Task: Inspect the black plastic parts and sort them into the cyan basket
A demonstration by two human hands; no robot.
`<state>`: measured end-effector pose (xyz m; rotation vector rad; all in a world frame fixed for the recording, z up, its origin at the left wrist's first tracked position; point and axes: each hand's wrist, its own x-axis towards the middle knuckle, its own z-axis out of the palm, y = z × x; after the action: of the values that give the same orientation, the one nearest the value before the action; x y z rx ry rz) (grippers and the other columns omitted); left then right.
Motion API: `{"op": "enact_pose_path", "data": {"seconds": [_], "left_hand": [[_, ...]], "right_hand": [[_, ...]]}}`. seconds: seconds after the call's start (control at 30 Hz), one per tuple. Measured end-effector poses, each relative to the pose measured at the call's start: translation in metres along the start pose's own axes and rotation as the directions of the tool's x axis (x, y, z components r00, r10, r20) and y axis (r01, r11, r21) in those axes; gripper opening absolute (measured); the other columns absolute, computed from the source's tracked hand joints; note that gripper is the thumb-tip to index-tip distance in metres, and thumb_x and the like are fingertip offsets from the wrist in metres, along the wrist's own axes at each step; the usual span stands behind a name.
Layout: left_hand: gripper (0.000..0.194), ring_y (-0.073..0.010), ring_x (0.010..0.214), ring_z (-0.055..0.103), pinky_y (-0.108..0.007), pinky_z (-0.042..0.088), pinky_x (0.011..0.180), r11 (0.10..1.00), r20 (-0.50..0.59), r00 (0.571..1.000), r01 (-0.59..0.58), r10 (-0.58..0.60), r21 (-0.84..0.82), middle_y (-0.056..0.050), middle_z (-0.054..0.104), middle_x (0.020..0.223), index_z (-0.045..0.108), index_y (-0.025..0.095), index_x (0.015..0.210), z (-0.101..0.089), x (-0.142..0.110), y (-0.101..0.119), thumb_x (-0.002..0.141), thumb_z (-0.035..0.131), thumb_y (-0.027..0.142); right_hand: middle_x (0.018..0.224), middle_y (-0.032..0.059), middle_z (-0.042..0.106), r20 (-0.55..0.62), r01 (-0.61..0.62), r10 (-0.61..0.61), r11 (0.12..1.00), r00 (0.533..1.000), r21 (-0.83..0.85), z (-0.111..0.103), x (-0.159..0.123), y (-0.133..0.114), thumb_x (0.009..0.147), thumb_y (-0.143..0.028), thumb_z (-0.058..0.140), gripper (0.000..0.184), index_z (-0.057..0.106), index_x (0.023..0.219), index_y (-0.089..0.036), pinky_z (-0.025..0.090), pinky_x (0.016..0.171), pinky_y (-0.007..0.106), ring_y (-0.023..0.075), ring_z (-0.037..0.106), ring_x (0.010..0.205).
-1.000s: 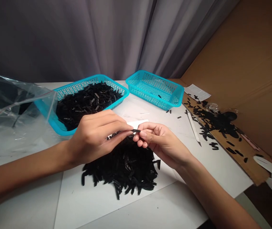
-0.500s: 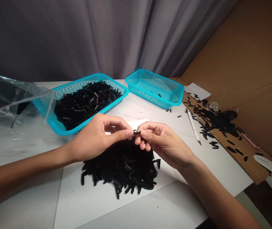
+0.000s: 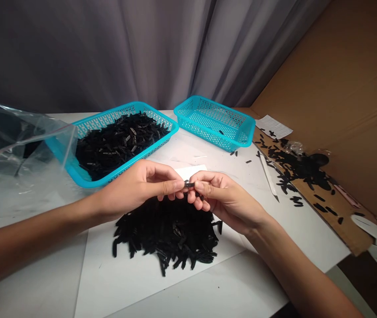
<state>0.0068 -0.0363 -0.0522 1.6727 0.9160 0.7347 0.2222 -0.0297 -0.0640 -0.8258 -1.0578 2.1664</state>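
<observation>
Between my hands is a small black strip-shaped piece (image 3: 189,185). My left hand (image 3: 153,181) pinches its left end between thumb and forefinger. At the other end, the thumb and forefinger of my right hand (image 3: 220,190) are closed on the same piece. More small black bits (image 3: 199,195) show among the curled fingers of my right hand. Below both hands, a heap of black strip pieces (image 3: 171,234) lies on a white sheet (image 3: 109,282). The far part of the heap is hidden behind my fingers.
A blue basket (image 3: 89,182) at the left back is filled with similar black pieces. Another blue basket (image 3: 248,137) holds a single one. A clear plastic bag (image 3: 19,176) overlaps the left side. To the right lie a white pen (image 3: 268,174), cardboard (image 3: 344,229) and scattered black pieces (image 3: 311,168).
My left hand's other fingers have curled in closer beneath the piece. The black piece has turned slightly between my fingertips. My right hand has barely moved.
</observation>
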Motion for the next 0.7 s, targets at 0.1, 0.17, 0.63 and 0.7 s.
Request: {"op": "enact_pose_path", "data": {"seconds": [0.1, 0.17, 0.63, 0.7], "left_hand": [[0.017, -0.0144, 0.064, 0.067, -0.026, 0.05, 0.056, 0.89, -0.169, 0.965, -0.107, 0.2, 0.442, 0.001, 0.075, 0.072, 0.075, 0.021, 0.08, -0.019, -0.001, 0.005, 0.092, 0.065, 0.029], [0.017, -0.0172, 0.071, 0.066, -0.031, 0.05, 0.065, 0.514, -0.27, 0.82, -0.033, 0.504, 0.857, -0.002, 0.076, 0.08, 0.076, 0.02, 0.081, -0.041, -0.003, 0.009, 0.09, 0.066, 0.031], [0.016, -0.0181, 0.09, 0.067, -0.03, 0.053, 0.079, 0.417, 0.16, 0.827, -0.427, 0.54, 0.802, -0.006, 0.073, 0.101, 0.07, 0.017, 0.108, -0.006, -0.003, -0.015, 0.098, 0.058, 0.018], [0.014, -0.0174, 0.088, 0.067, -0.03, 0.053, 0.079, 0.42, 0.156, 0.808, -0.448, 0.568, 0.789, -0.006, 0.074, 0.098, 0.07, 0.017, 0.104, -0.006, -0.004, -0.019, 0.098, 0.058, 0.015]], "right_hand": [[0.073, 0.0003, 0.07, -0.078, 0.031, -0.028, 0.999, 0.997, 0.036, -0.001, 0.003, 0.005, 0.086, -0.024, 0.078, 0.011, 0.075, 0.081, -0.015, 0.049, 0.055, 0.012, 0.0054, 0.059, 0.06], [0.076, 0.0008, 0.071, -0.137, 0.052, -0.041, 0.995, 0.99, 0.081, -0.001, 0.005, 0.009, 0.088, -0.023, 0.076, 0.008, 0.076, 0.086, -0.015, 0.052, 0.061, 0.012, 0.0061, 0.061, 0.064], [0.113, 0.0077, 0.077, -0.1, 0.029, -0.02, 0.996, 0.995, 0.085, 0.002, 0.004, 0.012, 0.087, -0.01, 0.071, 0.028, 0.07, 0.114, -0.015, 0.053, 0.107, 0.03, 0.0163, 0.073, 0.108], [0.112, 0.0071, 0.077, -0.072, 0.029, -0.024, 0.997, 0.997, 0.065, 0.003, 0.004, 0.013, 0.086, -0.011, 0.072, 0.029, 0.069, 0.115, -0.016, 0.052, 0.108, 0.031, 0.0161, 0.073, 0.107]]}}
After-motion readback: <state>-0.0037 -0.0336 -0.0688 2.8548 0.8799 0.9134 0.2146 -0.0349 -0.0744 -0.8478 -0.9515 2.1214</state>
